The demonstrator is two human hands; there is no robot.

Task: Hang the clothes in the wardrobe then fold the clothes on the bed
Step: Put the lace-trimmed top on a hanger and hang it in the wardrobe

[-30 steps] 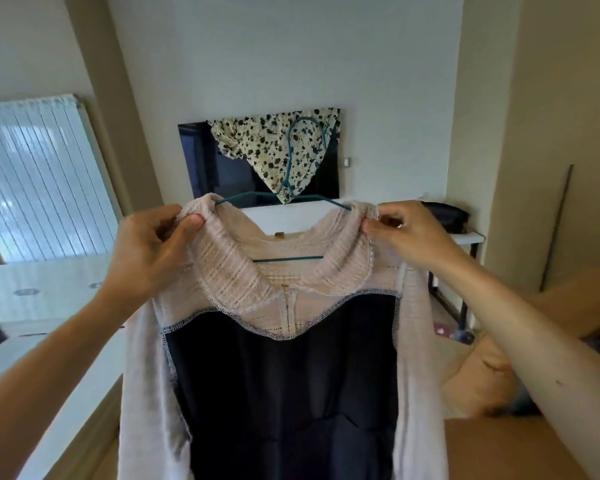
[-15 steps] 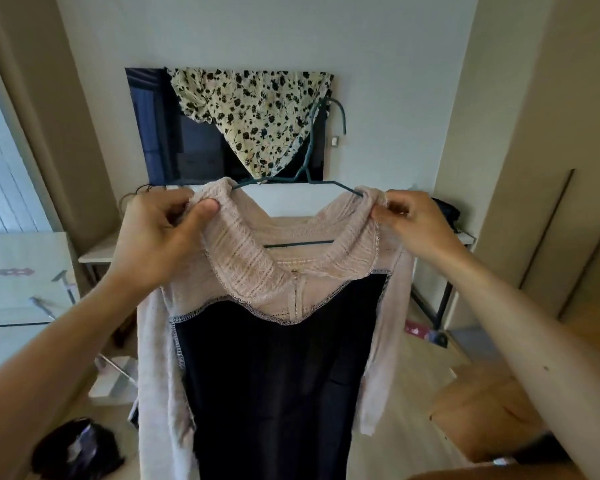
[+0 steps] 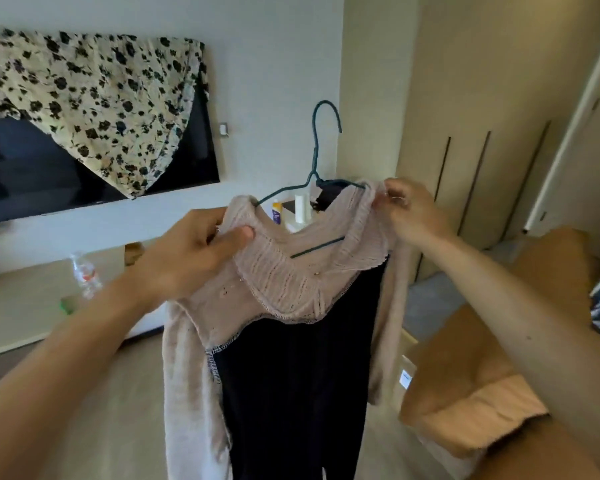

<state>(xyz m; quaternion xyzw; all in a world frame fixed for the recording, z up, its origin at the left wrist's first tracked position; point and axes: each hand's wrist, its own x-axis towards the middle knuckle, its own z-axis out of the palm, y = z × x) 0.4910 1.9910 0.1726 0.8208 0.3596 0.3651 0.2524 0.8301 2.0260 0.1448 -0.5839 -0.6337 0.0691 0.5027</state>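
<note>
Knitted pink garment (image 3: 278, 282), wire hanger (image 3: 317, 161)

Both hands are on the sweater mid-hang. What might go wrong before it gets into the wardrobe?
1. The left hand and right hand pinch only the sweater shoulders. The hanger is tilted and looks unheld, so it may slip out.
2. The wardrobe doors look closed, and freeing a hand to open them could drop one shoulder.

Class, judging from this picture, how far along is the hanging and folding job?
Done: the top is on its hanger. In hand: the left hand and right hand grip its shoulders, holding it up. Left: the hook is free, so hanging it away, then folding; no folded clothes in view.
</note>
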